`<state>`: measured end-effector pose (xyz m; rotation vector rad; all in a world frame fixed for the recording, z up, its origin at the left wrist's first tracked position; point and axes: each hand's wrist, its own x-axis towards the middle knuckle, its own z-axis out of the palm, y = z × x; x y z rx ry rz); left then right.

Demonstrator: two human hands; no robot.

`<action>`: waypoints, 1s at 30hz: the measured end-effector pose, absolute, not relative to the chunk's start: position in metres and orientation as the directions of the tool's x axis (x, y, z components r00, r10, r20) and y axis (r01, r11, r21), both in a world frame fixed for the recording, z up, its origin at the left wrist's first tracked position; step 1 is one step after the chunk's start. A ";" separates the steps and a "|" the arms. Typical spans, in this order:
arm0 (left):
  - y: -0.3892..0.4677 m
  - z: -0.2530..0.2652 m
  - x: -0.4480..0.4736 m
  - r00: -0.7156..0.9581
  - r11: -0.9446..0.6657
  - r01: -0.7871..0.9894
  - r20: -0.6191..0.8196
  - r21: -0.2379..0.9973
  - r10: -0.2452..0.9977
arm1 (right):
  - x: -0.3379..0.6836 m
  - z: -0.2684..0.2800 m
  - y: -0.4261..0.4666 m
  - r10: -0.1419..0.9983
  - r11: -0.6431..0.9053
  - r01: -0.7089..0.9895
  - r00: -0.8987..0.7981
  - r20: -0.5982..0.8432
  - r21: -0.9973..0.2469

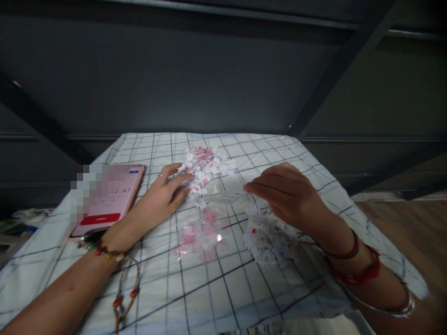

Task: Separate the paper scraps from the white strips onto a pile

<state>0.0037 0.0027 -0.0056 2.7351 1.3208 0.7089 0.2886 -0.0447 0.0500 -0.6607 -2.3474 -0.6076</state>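
My left hand (165,190) lies with its fingers spread, fingertips at the near left edge of a pile of white and pink paper scraps (213,165). My right hand (288,190) is closed in a pinch on one end of a thin clear plastic piece (226,197), which stretches left above the cloth. Below the right hand sits a second heap of mostly white paper scraps (267,237). Between the hands and nearer to me lie several pink pieces in clear plastic (200,235).
A phone (111,195) in a pink case lies left of my left hand. The table wears a white checked cloth (202,298). A dark panelled wall (174,79) stands behind it. At the near edge, the top of a light object (314,325) shows in part.
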 end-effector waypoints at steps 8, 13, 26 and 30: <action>0.002 -0.004 0.004 0.525 -0.634 0.737 0.394 0.234 0.755 | 0.289 0.052 -0.044 0.306 0.738 0.600 -0.705 0.639 0.309; 0.002 -0.003 0.004 0.514 -0.618 0.749 0.377 0.240 0.770 | 0.290 0.054 -0.045 0.299 0.693 0.646 -0.662 0.688 0.320; 0.000 -0.001 0.004 0.498 -0.587 0.768 0.338 0.255 0.799 | 0.290 0.053 -0.044 0.328 0.708 0.659 -0.627 0.706 0.256; 0.000 0.000 0.004 0.499 -0.590 0.765 0.344 0.256 0.796 | 0.291 0.054 -0.047 0.306 0.775 0.588 -0.669 0.677 0.231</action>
